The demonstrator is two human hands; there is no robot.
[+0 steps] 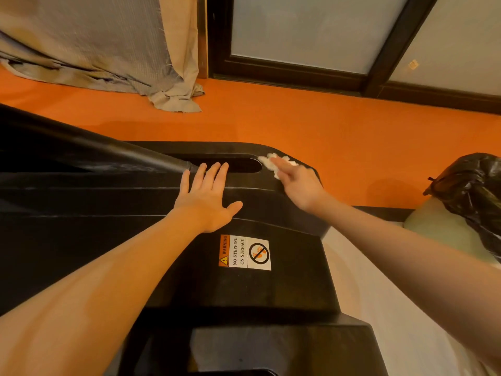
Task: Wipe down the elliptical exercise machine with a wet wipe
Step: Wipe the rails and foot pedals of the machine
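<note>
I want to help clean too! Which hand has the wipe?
The right hand has the white wet wipe, pressing it on the far corner of the black elliptical cover. The left hand just lies flat and bare, holding nothing.

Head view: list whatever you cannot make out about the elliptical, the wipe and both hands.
- Wet wipe: most of it lies under the right hand, so its size and folding are hidden.
- Elliptical machine: cut off by the left and bottom edges of the head view; the console and pedals are out of view.
- Left hand: the palm faces down on the black cover, so what it touches is hidden.
- Warning sticker: the round symbol is too small to read.
</note>
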